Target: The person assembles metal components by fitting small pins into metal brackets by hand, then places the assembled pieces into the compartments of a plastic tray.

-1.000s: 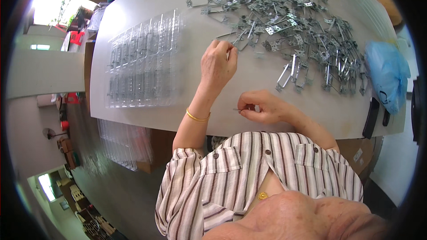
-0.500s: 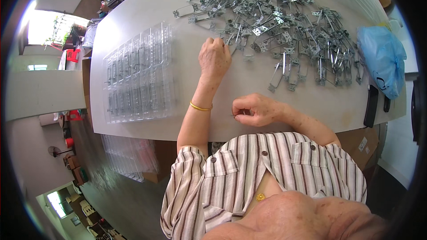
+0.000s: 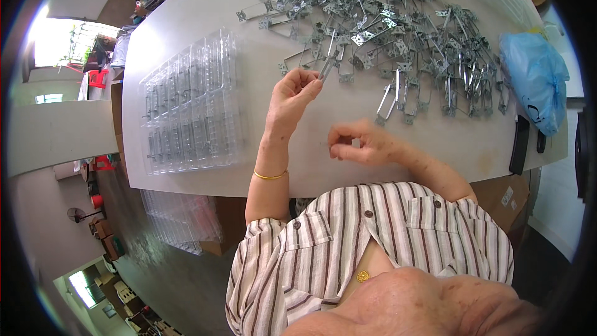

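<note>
My left hand point(image 3: 291, 96) pinches a thin metal bracket point(image 3: 327, 66) between thumb and fingers, at the near edge of a large heap of similar galvanized metal brackets point(image 3: 373, 31). My right hand point(image 3: 362, 142) hovers lower down over the table, its fingers curled and thumb against them, slightly blurred. Whatever it may hold is too small to make out. To the left of my hands lies a clear plastic tray point(image 3: 233, 109) whose compartments carry rows of metal parts.
The pale table point(image 3: 280, 168) reaches across the view. A blue plastic bag point(image 3: 535, 81) stands at its right, with a black object point(image 3: 519, 146) beside it. More clear trays point(image 3: 180, 221) and a cardboard box point(image 3: 230, 224) are below the table's near left edge.
My left hand has drawn back from the heap toward me and turned, bringing a bracket into sight in its fingers. The right hand has shifted slightly, still curled.
</note>
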### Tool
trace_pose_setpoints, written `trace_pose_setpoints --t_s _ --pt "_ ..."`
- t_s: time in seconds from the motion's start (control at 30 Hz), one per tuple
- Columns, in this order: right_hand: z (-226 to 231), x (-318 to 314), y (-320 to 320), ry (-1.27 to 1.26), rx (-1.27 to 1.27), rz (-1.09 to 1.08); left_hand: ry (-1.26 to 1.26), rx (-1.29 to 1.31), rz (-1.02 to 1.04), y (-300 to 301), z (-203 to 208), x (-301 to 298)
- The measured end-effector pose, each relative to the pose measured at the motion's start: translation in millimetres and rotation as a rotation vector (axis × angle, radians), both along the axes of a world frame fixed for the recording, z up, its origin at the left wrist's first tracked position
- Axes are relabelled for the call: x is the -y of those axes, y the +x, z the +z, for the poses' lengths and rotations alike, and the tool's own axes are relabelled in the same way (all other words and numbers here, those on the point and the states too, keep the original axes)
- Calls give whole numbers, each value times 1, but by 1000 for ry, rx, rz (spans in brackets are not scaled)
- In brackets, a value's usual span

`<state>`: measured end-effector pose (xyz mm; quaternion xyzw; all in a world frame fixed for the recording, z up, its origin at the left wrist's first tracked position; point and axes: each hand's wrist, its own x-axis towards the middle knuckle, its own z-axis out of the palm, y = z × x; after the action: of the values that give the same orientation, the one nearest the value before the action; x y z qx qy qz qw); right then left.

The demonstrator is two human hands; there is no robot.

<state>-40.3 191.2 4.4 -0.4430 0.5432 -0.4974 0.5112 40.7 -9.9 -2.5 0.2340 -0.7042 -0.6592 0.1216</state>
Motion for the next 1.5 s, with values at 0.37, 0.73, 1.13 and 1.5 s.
trace_pose_setpoints --t_s 0.37,0.73,1.13,1.5 --pt "-25 9 -28 -395 -68 -834 637 -170 -296 21 -9 -13" --pt "-24 7 -25 -324 -17 -725 833 -119 -364 13 -16 -31" --pt "-25 7 -26 -302 -355 -814 667 18 -241 15 -13 -32" --pt "-18 8 -20 -152 -389 -708 629 -1 -182 17 -20 -30"
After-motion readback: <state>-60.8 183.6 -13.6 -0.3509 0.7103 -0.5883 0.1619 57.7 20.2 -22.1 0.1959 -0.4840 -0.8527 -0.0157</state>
